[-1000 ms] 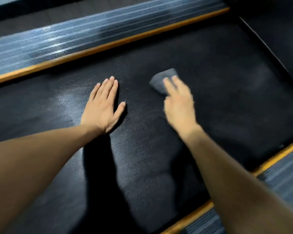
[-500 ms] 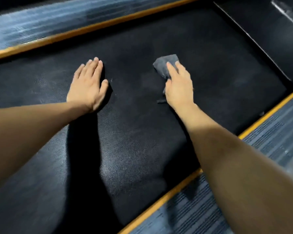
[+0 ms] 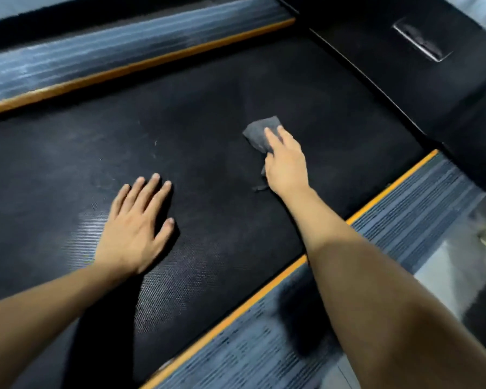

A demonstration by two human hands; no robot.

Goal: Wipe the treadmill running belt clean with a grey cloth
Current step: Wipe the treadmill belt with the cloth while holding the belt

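Nearest us, our 2 forearms reach out over the near rail point(image 3: 264, 343), a ribbed grey strip with an orange edge. Our left hand point(image 3: 135, 228) lies flat on the belt point(image 3: 208, 108), fingers straight and slightly spread, holding nothing; it seems to prop our weight. Further out and to the right, our right hand point(image 3: 285, 161) presses the cloth point(image 3: 260, 133) down on the belt with straight fingers laid over it. As far as we can see that grip is a flat press and not a pinch, though the thumb is hidden. The cloth is bunched small, most of it under the palm, one corner poking out past the fingertips and a scrap trailing by the wrist. Beyond it lie more dark belt, the far rail point(image 3: 124, 51) and, at the right, the black motor cover point(image 3: 404, 88).

We judge the main risk to be the belt itself: if it rolls free under our leaning left hand, we could lurch forward. With only a flat press, the cloth may also slip out from under the fingers on a fast stroke, or the loose scrap may fold under and smear dust. A cloth bunched this small covers little, so stripes could be missed; pale specks show mid-belt, left of the cloth.
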